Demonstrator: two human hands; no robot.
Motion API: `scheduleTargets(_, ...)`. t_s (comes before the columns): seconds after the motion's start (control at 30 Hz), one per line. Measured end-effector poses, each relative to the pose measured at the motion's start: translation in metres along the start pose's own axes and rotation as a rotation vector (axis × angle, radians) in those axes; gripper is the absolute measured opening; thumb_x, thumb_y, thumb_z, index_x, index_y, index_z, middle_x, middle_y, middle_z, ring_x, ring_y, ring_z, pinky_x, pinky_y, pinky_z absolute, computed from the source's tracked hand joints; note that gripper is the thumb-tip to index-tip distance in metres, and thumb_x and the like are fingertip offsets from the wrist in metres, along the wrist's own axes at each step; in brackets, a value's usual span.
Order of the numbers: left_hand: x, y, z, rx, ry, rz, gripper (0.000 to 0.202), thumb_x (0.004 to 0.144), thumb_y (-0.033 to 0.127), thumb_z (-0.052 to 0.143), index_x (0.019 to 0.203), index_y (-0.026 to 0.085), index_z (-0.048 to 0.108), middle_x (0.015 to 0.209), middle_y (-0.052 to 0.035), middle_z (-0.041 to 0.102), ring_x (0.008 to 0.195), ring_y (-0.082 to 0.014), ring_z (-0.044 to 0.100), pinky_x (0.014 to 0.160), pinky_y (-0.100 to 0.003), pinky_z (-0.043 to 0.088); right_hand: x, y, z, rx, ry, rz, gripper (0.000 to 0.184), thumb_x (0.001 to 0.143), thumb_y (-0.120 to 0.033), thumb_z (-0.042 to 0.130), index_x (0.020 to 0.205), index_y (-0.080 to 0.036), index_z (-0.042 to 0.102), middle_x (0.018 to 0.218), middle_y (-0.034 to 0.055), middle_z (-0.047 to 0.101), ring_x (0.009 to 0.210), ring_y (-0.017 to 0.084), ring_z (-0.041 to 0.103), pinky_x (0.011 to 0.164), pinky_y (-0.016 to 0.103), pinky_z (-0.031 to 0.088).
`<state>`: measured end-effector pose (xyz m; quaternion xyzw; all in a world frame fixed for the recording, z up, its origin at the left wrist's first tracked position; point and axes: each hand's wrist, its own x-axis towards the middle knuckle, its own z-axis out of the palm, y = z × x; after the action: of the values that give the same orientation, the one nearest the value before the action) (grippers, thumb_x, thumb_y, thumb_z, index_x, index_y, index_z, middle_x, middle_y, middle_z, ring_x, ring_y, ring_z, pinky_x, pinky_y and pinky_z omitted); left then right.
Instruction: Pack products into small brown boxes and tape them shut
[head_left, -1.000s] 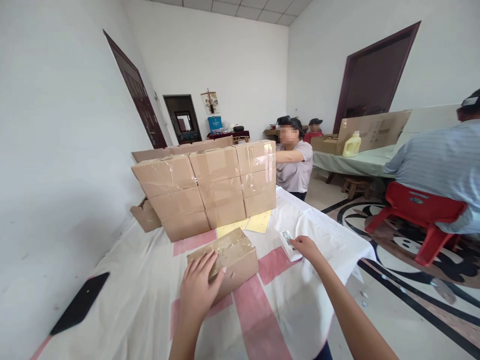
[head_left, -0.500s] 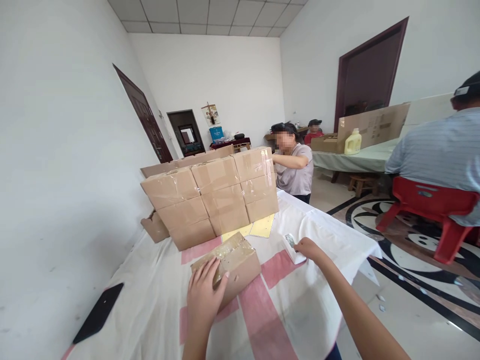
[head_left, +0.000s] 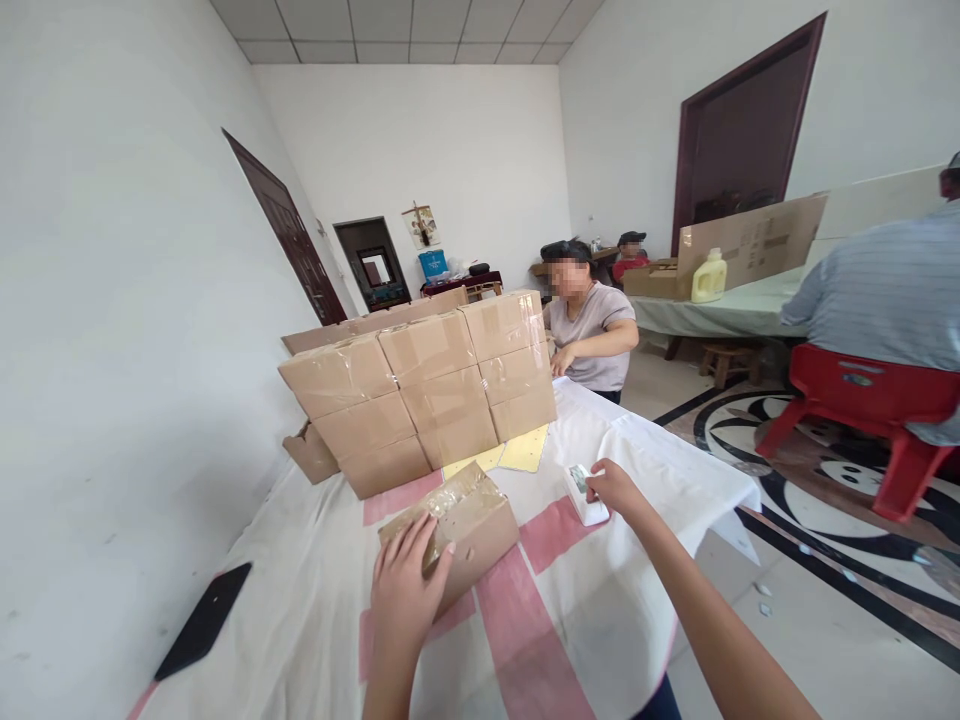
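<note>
My left hand [head_left: 405,585] lies flat, fingers spread, on the near end of a taped cardboard box [head_left: 465,520] that rests on the white and pink tablecloth [head_left: 540,620]. My right hand [head_left: 611,487] reaches out to the right and its curled fingers rest on a small white device [head_left: 581,493] with a label on top. Whether the fingers grip it is unclear. Behind the single box stands a stack of taped cardboard boxes [head_left: 420,385], three high.
Yellow sheets [head_left: 517,452] lie under the stack. A black phone [head_left: 202,620] lies at the table's left edge. A person [head_left: 589,325] sits beyond the table; another in a striped shirt [head_left: 885,300] sits on a red chair [head_left: 862,410] at right. White wall close on the left.
My right hand has drawn slightly back and up on the white device. The seated person beyond has lowered an arm to the table. My left hand stays on the box.
</note>
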<state>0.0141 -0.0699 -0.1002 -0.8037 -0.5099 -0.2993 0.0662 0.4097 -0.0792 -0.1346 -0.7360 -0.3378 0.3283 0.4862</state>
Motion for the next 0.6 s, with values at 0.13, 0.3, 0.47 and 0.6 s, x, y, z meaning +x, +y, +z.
scheduleTargets(0.13, -0.001, 0.002, -0.002, -0.007, 0.013, -0.006, 0.043, 0.096, 0.047, 0.052, 0.131, 0.026, 0.064, 0.141, -0.0037, 0.063, 0.131, -0.0315, 0.055, 0.112, -0.053, 0.04, -0.013, 0.0, 0.0, 0.127, -0.026, 0.041, 0.034, 0.069, -0.021, 0.062, 0.101, -0.019, 0.052, 0.063, 0.0035, 0.073, 0.038, 0.014, 0.054, 0.042, 0.023, 0.031)
scheduleTargets(0.3, -0.001, 0.003, -0.003, -0.016, 0.031, 0.01, 0.041, 0.096, 0.045, 0.052, 0.131, 0.026, 0.064, 0.14, -0.0039, 0.064, 0.13, -0.0313, 0.056, 0.112, -0.053, 0.04, -0.031, 0.008, 0.009, 0.263, -0.007, 0.021, 0.034, 0.073, -0.026, 0.06, 0.104, -0.02, 0.048, 0.069, 0.0029, 0.072, 0.05, 0.018, 0.067, 0.045, 0.023, 0.038)
scheduleTargets(0.47, -0.002, 0.005, -0.004, -0.007, 0.027, 0.002, 0.042, 0.096, 0.045, 0.052, 0.131, 0.025, 0.064, 0.14, -0.0036, 0.064, 0.131, -0.0317, 0.055, 0.112, -0.054, 0.04, -0.046, 0.017, 0.017, 0.381, -0.007, -0.076, 0.033, 0.077, -0.037, 0.058, 0.106, -0.024, 0.048, 0.071, -0.002, 0.068, 0.059, 0.019, 0.07, 0.053, 0.027, 0.049)
scheduleTargets(0.6, -0.004, 0.004, -0.002, 0.003, 0.034, 0.007, 0.042, 0.096, 0.046, 0.052, 0.131, 0.025, 0.064, 0.141, -0.0037, 0.063, 0.132, -0.0323, 0.055, 0.112, -0.055, 0.04, -0.049, 0.024, 0.021, 0.471, 0.019, -0.153, 0.035, 0.077, -0.046, 0.06, 0.102, -0.024, 0.049, 0.069, -0.0034, 0.065, 0.054, 0.017, 0.067, 0.055, 0.029, 0.052)
